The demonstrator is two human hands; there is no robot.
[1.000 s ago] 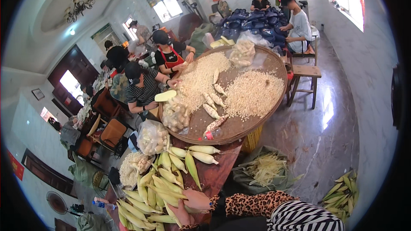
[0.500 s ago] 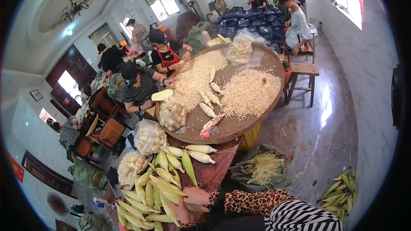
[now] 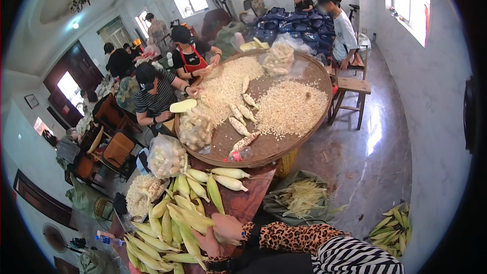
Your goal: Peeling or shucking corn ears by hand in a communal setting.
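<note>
At the near end of the red-brown table (image 3: 247, 201), my left hand (image 3: 210, 244) and my right hand (image 3: 228, 226) are closed around one ear of corn (image 3: 193, 218) in pale green husk. Its leafy end points away to the left, and its other end shows between my hands. My fingers partly hide it. Under and beside it lies a heap of unhusked corn ears (image 3: 152, 252). Several more ears (image 3: 230, 173) lie farther back, by the big round woven tray (image 3: 264, 161).
Loose kernels (image 3: 291, 107) and partly stripped cobs (image 3: 238, 126) lie in the tray. Bags of cobs (image 3: 166, 157) stand beside it. Two people (image 3: 154, 91) work at its left edge. A sack of husks (image 3: 304, 198) and more corn (image 3: 391, 231) are on the right floor, near a wooden stool (image 3: 353, 86).
The whole view has shifted slightly, with the tray and table now a little farther left. My hands keep hold of the same ear of corn.
</note>
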